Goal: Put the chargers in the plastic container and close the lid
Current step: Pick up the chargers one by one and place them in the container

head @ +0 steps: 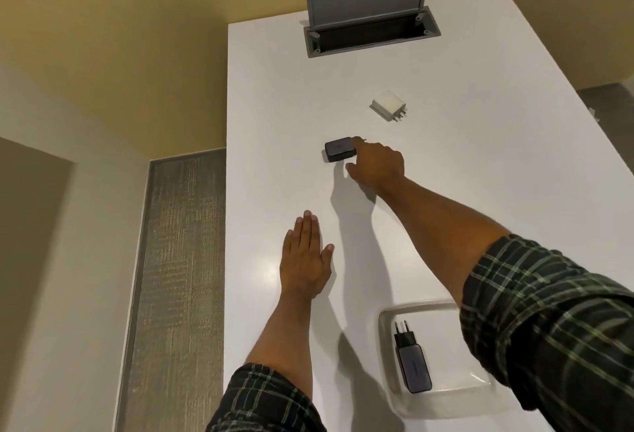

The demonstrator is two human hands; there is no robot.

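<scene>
A black charger (pixel 338 150) lies mid-table; my right hand (pixel 375 165) reaches over it, fingertips touching its right end, thumb apart below it. I cannot tell whether the hand grips it. A white charger (pixel 388 104) with prongs lies farther back. A grey charger (pixel 411 361) with round pins rests inside the clear plastic container (pixel 386 320) at the near right, partly hidden by my right sleeve. My left hand (pixel 305 260) lies flat, palm down, on the white table (pixel 267 122), holding nothing. No lid is visible.
A grey cable box (pixel 372 35) with its flap raised is set into the table's far end. The table's left edge drops to a beige floor with a grey carpet strip (pixel 178 260).
</scene>
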